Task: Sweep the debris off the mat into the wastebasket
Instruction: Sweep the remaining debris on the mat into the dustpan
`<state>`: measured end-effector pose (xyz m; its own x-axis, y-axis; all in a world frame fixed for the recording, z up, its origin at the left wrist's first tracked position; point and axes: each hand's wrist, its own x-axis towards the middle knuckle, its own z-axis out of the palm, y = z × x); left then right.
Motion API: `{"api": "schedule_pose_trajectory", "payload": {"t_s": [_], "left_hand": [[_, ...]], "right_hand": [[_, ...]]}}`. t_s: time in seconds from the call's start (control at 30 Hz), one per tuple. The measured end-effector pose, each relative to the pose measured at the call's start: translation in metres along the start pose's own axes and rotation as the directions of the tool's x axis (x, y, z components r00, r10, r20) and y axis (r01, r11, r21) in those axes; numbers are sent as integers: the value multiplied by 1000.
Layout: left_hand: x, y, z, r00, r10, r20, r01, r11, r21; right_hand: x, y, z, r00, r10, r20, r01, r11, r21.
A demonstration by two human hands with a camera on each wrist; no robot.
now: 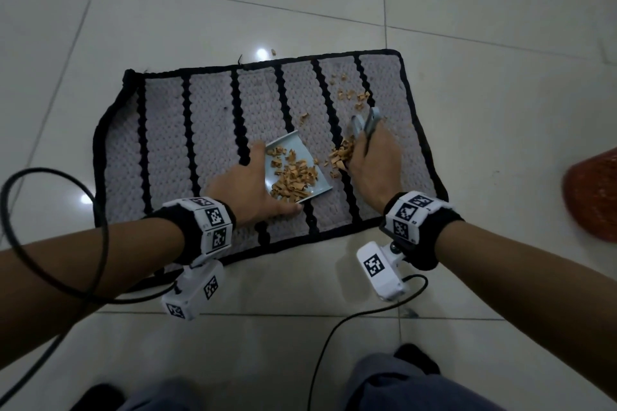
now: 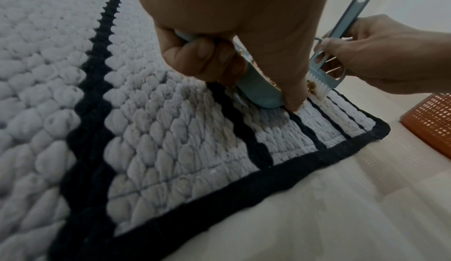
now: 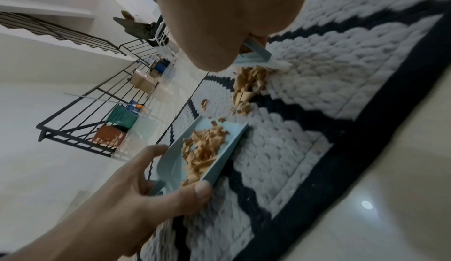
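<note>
A grey mat (image 1: 213, 150) with black stripes lies on the tiled floor. My left hand (image 1: 248, 185) grips a small light-blue dustpan (image 1: 314, 188) resting on the mat, with a pile of tan debris (image 1: 293, 180) in it. My right hand (image 1: 374, 160) holds a small blue brush (image 1: 365, 123), bristles down on the mat beside a heap of debris (image 1: 340, 155) just right of the pan. More scattered bits (image 1: 354, 97) lie near the far right of the mat. The orange wastebasket (image 1: 594, 197) lies at the right edge. In the left wrist view the brush (image 2: 341, 33) and dustpan (image 2: 258, 91) show close together.
One stray bit (image 1: 273, 51) lies on the tile beyond the mat's far edge. Black cables (image 1: 100, 227) trail across the floor near me. In the right wrist view a black metal railing (image 3: 97, 99) and boxes stand in the background.
</note>
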<state>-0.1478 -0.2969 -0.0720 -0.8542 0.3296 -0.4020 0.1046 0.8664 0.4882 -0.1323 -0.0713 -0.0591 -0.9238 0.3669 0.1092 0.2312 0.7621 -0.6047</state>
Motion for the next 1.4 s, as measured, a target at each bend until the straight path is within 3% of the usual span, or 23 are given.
{"api": "schedule_pose_trajectory", "payload": {"t_s": [0.5,0.73,0.97,1.23,1.4], "left_hand": [[2,-4,6,999,5,-44,-5,1000,-10],[0,-1,4,1000,-22,-7,22,1000,-1],[-4,3,2,999,-38,-37,40,997,61],[-5,2,0,1000,-22,-16,22,1000,3],[-5,8,2,997,-82,-4,82,997,-8]], "right_hand": [[-36,-27,16,976,-182,117,171,980,98],[-54,-30,12,912,-363,190,332,926,178],[-37,-21,0,937,-294,186,261,948,185],[-9,-16,-16,966,-193,171,156,966,206],[33,-14,-18,928,-317,194,285,942,176]]}}
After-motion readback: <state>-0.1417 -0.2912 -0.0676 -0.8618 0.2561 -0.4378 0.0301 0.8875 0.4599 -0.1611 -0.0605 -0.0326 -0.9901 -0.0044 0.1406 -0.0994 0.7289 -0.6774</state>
